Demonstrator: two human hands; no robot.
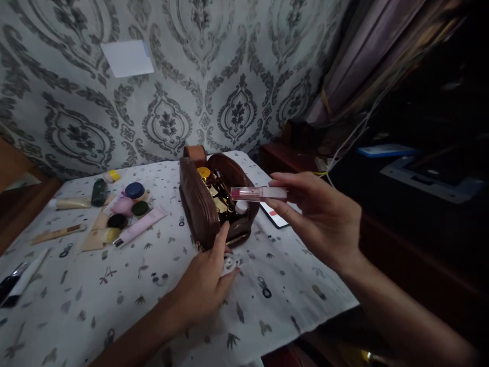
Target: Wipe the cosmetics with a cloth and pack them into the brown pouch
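My right hand [317, 216] pinches a lip gloss tube [248, 193] by its pale end, between thumb and fingers. The tube is clear with pink inside and lies level in the air over the right side of a brown cosmetic bag [198, 199]. The bag stands unzipped, with a yellow-orange lid [204, 173], shiny gold items [220, 201] and a white cap [241, 207] showing inside. My left hand [208, 278] is at the bag's near end, index finger stretched to its edge. Under that finger, its thumb and other fingers close around a small white coiled thing [229, 263].
Left of the bag lie several cosmetics, among them a pink tube [140, 227], a blue-lidded jar [134, 190] and a dark green bottle [99, 192]. Brushes [23, 280] lie at the far left. A phone [278, 216] rests behind the right hand. Patterned cloth [160, 311] covers the table.
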